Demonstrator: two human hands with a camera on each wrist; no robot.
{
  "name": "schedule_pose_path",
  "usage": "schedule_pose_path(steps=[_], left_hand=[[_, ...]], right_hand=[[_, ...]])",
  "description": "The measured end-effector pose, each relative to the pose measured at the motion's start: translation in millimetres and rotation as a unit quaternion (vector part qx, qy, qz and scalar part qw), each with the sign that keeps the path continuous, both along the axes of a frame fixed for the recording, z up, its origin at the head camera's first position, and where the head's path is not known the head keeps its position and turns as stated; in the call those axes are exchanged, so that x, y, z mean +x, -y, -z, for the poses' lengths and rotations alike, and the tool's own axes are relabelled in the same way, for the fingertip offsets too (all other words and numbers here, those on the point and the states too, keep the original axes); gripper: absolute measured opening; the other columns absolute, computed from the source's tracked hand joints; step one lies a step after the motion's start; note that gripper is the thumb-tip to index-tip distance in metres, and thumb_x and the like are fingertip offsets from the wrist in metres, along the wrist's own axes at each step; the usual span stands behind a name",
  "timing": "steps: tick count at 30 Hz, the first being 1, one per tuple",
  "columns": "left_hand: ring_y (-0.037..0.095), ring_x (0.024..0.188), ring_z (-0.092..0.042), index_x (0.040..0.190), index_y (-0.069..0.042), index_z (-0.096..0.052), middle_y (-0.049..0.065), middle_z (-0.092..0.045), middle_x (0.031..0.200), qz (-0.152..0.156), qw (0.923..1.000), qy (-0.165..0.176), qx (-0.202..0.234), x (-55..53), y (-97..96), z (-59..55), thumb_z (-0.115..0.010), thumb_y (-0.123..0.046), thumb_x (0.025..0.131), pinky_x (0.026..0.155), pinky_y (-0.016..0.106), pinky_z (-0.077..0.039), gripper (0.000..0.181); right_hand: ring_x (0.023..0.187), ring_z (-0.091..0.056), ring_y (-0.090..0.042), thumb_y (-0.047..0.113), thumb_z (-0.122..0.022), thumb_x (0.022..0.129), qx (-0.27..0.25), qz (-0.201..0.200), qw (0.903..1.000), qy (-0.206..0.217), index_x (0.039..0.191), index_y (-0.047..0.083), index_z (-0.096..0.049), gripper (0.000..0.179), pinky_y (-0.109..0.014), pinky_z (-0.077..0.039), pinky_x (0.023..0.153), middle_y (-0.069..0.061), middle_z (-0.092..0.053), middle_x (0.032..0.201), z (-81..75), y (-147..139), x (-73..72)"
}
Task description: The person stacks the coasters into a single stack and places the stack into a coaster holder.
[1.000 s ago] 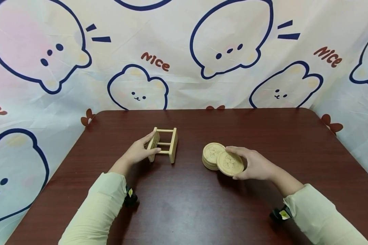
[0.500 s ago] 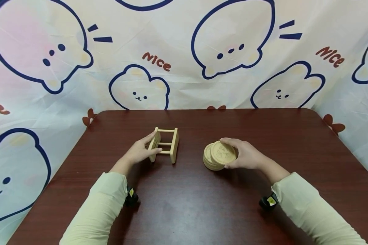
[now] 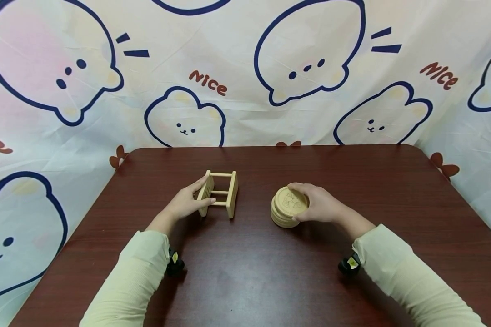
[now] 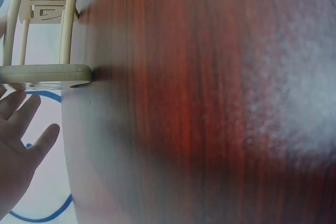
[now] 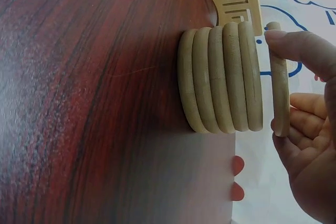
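Observation:
My left hand (image 3: 183, 201) holds the near side panel of a small pale wooden coaster rack (image 3: 231, 196), thumb at its front edge and fingers toward the back. Cut-out patterned panels joined by round rods (image 4: 66, 30) show in the left wrist view. To the right, my right hand (image 3: 325, 205) grips a round wooden coaster (image 3: 291, 202) with a flower-like engraving by its rim. Below it stands a stack of several coasters (image 3: 283, 222). In the right wrist view a gap separates the held coaster (image 5: 281, 82) from the stack (image 5: 220, 80).
Everything stands on a dark red-brown wooden table (image 3: 245, 268). Behind and beside it hangs a pale cloth (image 3: 245, 68) printed with cartoon bears. A dark device (image 3: 349, 265) sits at the right wrist, another (image 3: 174, 263) at the left.
My right hand has carried the coaster leftward and slightly away from me, from beside the stack to over it. My left hand and the rack stay in place.

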State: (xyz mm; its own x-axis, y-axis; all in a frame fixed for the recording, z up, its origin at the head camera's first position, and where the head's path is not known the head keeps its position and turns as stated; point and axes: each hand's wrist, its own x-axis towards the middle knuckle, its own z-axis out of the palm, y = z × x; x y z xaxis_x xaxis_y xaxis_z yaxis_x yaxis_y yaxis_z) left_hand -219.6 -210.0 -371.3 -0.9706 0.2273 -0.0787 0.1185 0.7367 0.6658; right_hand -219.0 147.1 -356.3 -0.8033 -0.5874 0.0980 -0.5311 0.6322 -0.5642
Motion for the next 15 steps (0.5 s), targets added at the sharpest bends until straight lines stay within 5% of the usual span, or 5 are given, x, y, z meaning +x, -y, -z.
schedule_pose_path(steps=[15], left_hand=[[0.032, 0.118, -0.032, 0.139, -0.020, -0.018, 0.013, -0.022, 0.139, 0.003, 0.9999, -0.009, 0.006, -0.2, 0.7, 0.3, -0.062, -0.045, 0.075, 0.090, 0.046, -0.030, 0.082]], right_hand=[[0.118, -0.034, -0.026, 0.025, -0.075, 0.062, 0.011, -0.001, 0.9997, 0.023, 0.127, 0.001, -0.040, 0.078, -0.041, -0.029, 0.092, -0.013, -0.041, 0.127, 4.2, 8.1, -1.2]])
